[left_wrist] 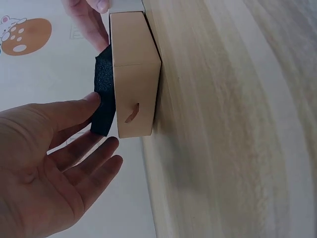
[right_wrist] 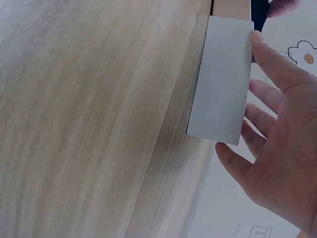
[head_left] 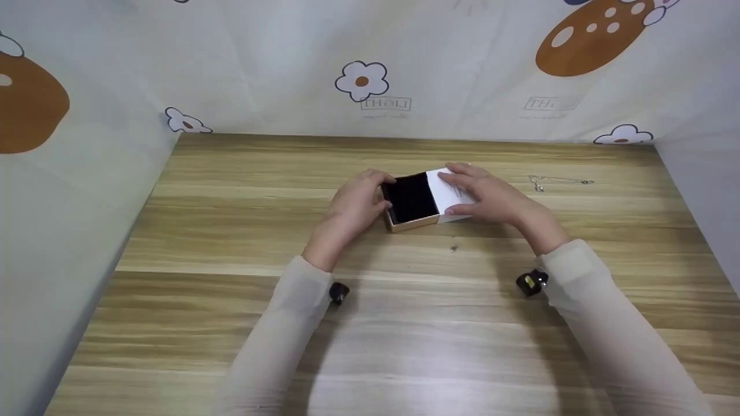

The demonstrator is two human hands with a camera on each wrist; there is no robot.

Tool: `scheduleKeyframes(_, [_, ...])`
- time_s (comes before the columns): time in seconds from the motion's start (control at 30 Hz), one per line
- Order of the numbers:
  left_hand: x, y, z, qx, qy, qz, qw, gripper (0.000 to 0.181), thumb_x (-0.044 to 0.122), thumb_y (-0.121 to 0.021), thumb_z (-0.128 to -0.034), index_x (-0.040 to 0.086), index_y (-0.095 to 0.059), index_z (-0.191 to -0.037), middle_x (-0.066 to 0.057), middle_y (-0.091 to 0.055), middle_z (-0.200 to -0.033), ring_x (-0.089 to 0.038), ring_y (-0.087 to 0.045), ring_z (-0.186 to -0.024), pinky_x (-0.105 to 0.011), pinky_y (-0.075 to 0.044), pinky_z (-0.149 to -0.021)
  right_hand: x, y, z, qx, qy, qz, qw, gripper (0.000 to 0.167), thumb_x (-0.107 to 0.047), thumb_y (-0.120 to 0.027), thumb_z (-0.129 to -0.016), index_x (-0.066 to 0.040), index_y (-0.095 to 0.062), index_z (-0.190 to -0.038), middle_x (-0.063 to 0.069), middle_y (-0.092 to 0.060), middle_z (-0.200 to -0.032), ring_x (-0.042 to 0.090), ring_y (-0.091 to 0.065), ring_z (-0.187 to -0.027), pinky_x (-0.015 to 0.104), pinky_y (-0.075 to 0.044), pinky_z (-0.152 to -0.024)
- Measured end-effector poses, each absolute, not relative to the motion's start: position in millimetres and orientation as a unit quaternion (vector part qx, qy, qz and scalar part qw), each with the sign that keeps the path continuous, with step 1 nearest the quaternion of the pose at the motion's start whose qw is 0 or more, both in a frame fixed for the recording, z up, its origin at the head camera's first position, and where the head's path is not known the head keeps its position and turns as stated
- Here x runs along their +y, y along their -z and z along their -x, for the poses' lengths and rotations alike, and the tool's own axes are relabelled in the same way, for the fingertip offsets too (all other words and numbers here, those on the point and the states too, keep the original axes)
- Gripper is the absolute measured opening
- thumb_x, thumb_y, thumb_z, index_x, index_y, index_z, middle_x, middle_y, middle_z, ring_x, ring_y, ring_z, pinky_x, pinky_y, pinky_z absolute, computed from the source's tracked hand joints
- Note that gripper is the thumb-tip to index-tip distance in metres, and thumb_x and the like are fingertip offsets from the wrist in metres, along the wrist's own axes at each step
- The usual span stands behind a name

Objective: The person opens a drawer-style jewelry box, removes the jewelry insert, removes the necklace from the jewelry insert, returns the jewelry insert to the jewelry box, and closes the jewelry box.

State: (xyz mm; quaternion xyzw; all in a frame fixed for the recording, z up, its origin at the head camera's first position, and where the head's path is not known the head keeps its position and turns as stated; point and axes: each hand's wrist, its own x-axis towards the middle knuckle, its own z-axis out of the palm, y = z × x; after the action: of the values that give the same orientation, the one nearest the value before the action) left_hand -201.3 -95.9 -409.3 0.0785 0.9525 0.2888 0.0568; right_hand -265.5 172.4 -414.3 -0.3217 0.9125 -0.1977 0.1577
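Note:
A small drawer-style box stands on the table, its tan drawer [left_wrist: 134, 74] pulled partway out of a white sleeve [right_wrist: 221, 79]. My left hand [head_left: 356, 199] pinches the edge of a black foam pad [left_wrist: 103, 89] between thumb and fingers. That pad rises tilted above the drawer's rim in the left wrist view. On the right, my right hand [head_left: 490, 193] holds the white sleeve from above, thumb at the near edge and fingers toward the far one. The inside of the drawer under the pad is hidden.
A thin silver-coloured chain with a pendant [head_left: 540, 186] lies on the wooden table [head_left: 243, 231], right of the box. Behind the table hangs a pale printed cloth [head_left: 277, 69]. A small dark mark [head_left: 454, 248] shows on the wood in front of the sleeve.

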Motion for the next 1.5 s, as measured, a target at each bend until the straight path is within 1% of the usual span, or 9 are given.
scheduleKeyframes(0.13, [-96.0,410.4,201.8,0.956,-0.278,-0.076,0.057,0.042,0.015,-0.071,-0.0926,0.015,-0.059,-0.133,-0.003,-0.056,-0.143,-0.022,-0.053,-0.131,-0.039,-0.044,-0.11,172.5,414.3,265.8,0.913,0.197,0.321,0.158,0.074,-0.032,-0.073,-0.091,-0.015,-0.038,-0.154,0.013,-0.025,-0.165,0.039,-0.019,-0.152,0.056,-0.018,-0.123])
scheduleKeyframes(0.33, [-96.0,413.5,201.6,0.958,-0.272,-0.068,0.053,0.032,0.015,-0.073,-0.091,0.015,-0.063,-0.122,-0.002,-0.064,-0.129,-0.021,-0.058,-0.11,-0.038,-0.049,-0.098,172.7,413.6,265.5,0.913,0.198,0.317,0.162,0.074,-0.033,-0.073,-0.09,-0.016,-0.038,-0.154,0.012,-0.024,-0.165,0.039,-0.017,-0.153,0.056,-0.017,-0.123])
scheduleKeyframes(0.43, [-95.8,413.6,201.3,0.96,-0.265,-0.066,0.052,0.026,0.016,-0.073,-0.0908,0.014,-0.065,-0.116,-0.001,-0.065,-0.123,-0.021,-0.058,-0.106,-0.038,-0.05,-0.095,172.9,413.0,265.2,0.913,0.199,0.317,0.163,0.074,-0.033,-0.073,-0.09,-0.016,-0.038,-0.154,0.011,-0.023,-0.166,0.039,-0.017,-0.153,0.056,-0.017,-0.123])
scheduleKeyframes(0.6, [-93.0,411.9,199.1,0.966,-0.242,-0.077,0.038,0.025,0.015,-0.073,-0.091,0.014,-0.067,-0.115,-0.002,-0.061,-0.134,-0.023,-0.058,-0.122,-0.038,-0.05,-0.101,172.8,411.9,264.6,0.911,0.203,0.321,0.161,0.073,-0.032,-0.072,-0.091,-0.015,-0.038,-0.154,0.013,-0.024,-0.165,0.04,-0.017,-0.153,0.057,-0.016,-0.123])
scheduleKeyframes(0.73, [-86.2,409.6,196.5,0.97,-0.213,-0.114,0.005,0.025,0.013,-0.071,-0.0916,0.013,-0.069,-0.116,-0.003,-0.055,-0.145,-0.025,-0.05,-0.136,-0.036,-0.041,-0.113,172.3,411.6,264.3,0.909,0.207,0.325,0.158,0.073,-0.031,-0.072,-0.091,-0.013,-0.038,-0.153,0.016,-0.025,-0.164,0.042,-0.018,-0.152,0.057,-0.016,-0.123])
scheduleKeyframes(0.83, [-78.3,408.4,196.1,0.972,-0.183,-0.147,0.001,0.029,0.014,-0.07,-0.0933,0.013,-0.066,-0.122,-0.004,-0.055,-0.145,-0.024,-0.049,-0.137,-0.035,-0.039,-0.115,172.5,412.2,264.6,0.909,0.21,0.323,0.158,0.073,-0.031,-0.072,-0.091,-0.013,-0.038,-0.153,0.016,-0.025,-0.164,0.041,-0.018,-0.152,0.057,-0.017,-0.122])
scheduleKeyframes(1.07, [-58.8,409.1,200.6,0.978,-0.096,-0.181,0.045,0.056,0.017,-0.067,-0.0956,0.017,-0.047,-0.147,-0.002,-0.046,-0.154,-0.021,-0.042,-0.143,-0.037,-0.043,-0.112,173.6,414.7,265.6,0.911,0.203,0.321,0.162,0.074,-0.03,-0.072,-0.091,-0.015,-0.037,-0.154,0.014,-0.023,-0.165,0.039,-0.018,-0.153,0.056,-0.018,-0.122])
scheduleKeyframes(1.23, [-51.4,409.2,204.5,0.98,-0.066,-0.182,0.056,0.053,0.018,-0.064,-0.0974,0.019,-0.047,-0.147,0.001,-0.042,-0.157,-0.02,-0.041,-0.143,-0.038,-0.046,-0.109,173.6,415.3,266.3,0.911,0.203,0.319,0.165,0.073,-0.03,-0.072,-0.091,-0.015,-0.037,-0.154,0.012,-0.023,-0.166,0.039,-0.016,-0.153,0.056,-0.017,-0.123])
scheduleKeyframes(1.5, [-49.3,413.5,208.6,0.98,-0.058,-0.18,0.069,0.047,0.016,-0.062,-0.0986,0.018,-0.051,-0.144,0.0,-0.046,-0.153,-0.023,-0.049,-0.136,-0.041,-0.053,-0.1,171.5,414.9,266.0,0.909,0.207,0.326,0.158,0.072,-0.03,-0.072,-0.091,-0.014,-0.038,-0.153,0.014,-0.024,-0.165,0.041,-0.019,-0.152,0.057,-0.018,-0.122])
